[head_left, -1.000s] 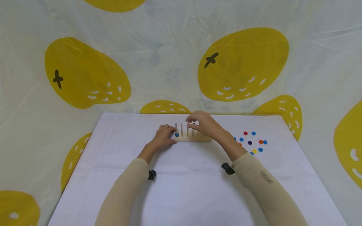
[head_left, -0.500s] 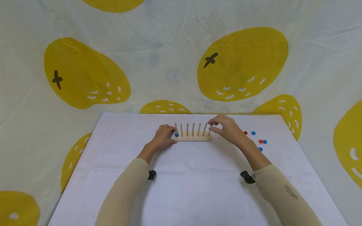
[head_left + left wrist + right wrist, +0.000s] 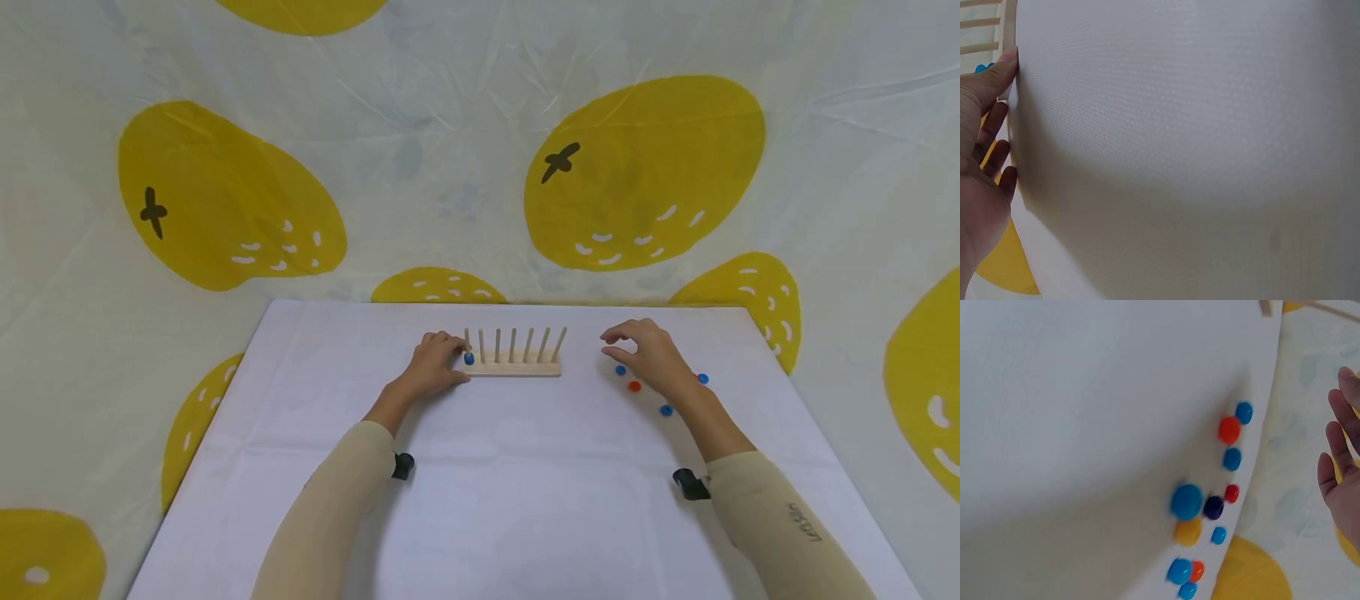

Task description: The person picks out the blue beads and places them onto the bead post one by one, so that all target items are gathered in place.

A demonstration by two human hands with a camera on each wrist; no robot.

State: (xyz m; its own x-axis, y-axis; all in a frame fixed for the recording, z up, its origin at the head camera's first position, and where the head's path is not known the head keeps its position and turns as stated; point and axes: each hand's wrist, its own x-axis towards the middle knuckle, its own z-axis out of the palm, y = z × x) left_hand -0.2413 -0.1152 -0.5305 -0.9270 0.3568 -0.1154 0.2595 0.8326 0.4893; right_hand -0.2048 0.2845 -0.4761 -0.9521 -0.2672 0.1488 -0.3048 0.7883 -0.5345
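Pinching the left end of the wooden peg rack (image 3: pixel 517 368), which stands near the far edge of the counter (image 3: pixel 480 492), the left grip (image 3: pixel 432 365) lies beside a blue piece (image 3: pixel 469 359) at the leftmost peg (image 3: pixel 467 338). Right grip (image 3: pixel 651 357): thumb and forefinger parted, nothing visible between them, near loose pieces (image 3: pixel 1186 502) (blue, orange, red, yellow, dark purple).
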